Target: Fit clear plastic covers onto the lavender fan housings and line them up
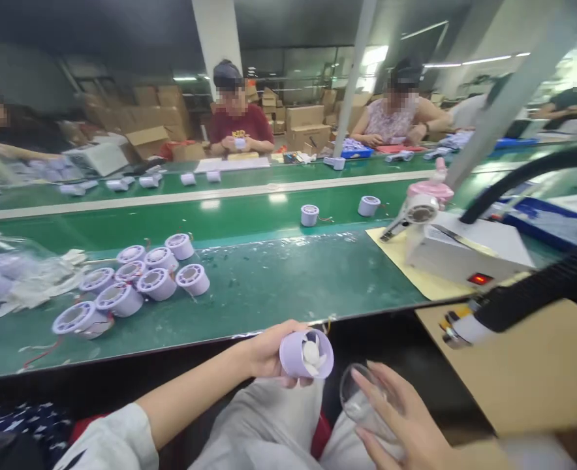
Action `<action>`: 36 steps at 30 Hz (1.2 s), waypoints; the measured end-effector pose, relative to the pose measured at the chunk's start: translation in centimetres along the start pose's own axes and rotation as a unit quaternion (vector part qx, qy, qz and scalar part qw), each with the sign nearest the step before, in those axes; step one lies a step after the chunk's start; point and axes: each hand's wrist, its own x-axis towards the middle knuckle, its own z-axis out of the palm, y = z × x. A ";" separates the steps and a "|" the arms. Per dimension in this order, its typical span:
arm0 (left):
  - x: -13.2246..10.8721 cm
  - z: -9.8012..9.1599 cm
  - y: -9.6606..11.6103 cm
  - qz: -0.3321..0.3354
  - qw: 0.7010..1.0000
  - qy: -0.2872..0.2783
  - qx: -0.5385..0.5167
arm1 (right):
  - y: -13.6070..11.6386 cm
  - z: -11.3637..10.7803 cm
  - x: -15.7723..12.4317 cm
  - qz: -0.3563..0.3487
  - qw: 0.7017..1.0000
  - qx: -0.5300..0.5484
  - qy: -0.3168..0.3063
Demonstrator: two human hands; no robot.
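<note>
My left hand (269, 352) is closed round a small lilac fan housing (307, 354) with white blades showing in its open end, held above my lap just below the table edge. My right hand (406, 424) holds a clear round plastic piece (364, 401) beside it, fingers curled under it. On the green table to the left lies a cluster of several more lilac fan housings (136, 284) with thin wires.
Green conveyor belt (249, 202) carries two lone housings (309, 215). A white machine (459, 251) with a red light sits on yellow paper at right, with a black hose (523, 173). Cardboard sheet (538, 365) at right. Other people sit across the belt.
</note>
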 end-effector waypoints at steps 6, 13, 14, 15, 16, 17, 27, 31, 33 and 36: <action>1.8 4.6 0.6 0.032 0.987 -0.145 0.056 | -2.6 -1.8 1.3 0.072 0.990 -0.110 -0.045; 1.0 6.5 1.7 0.187 0.909 -0.034 0.372 | -2.9 -2.4 -0.2 0.165 0.979 -0.077 -0.093; 1.1 6.5 1.5 0.185 0.913 -0.037 0.362 | -2.8 -2.6 -0.3 0.164 0.980 -0.063 -0.092; 1.2 6.4 1.2 0.179 0.923 -0.042 0.339 | -2.7 -2.8 -0.4 0.160 0.982 -0.051 -0.085; 1.4 6.3 0.9 0.169 0.935 -0.049 0.307 | -2.6 -2.9 -0.5 0.154 0.984 -0.040 -0.074; 1.6 6.1 0.7 0.159 0.947 -0.056 0.273 | -2.5 -3.1 -0.6 0.149 0.986 -0.036 -0.063; 1.5 6.1 0.2 0.197 0.946 0.055 0.250 | -3.2 -3.1 -0.1 0.290 0.929 0.218 -0.076; 1.9 6.0 -0.7 0.208 0.943 0.041 0.257 | -3.8 -3.2 0.3 0.343 0.902 0.264 -0.003; 2.1 5.8 -1.0 0.222 0.935 0.025 0.276 | -3.6 -3.1 0.3 0.361 0.888 0.282 0.027; 2.2 5.5 -1.2 0.247 0.926 -0.005 0.285 | -3.1 -3.3 0.2 0.387 0.856 0.336 0.069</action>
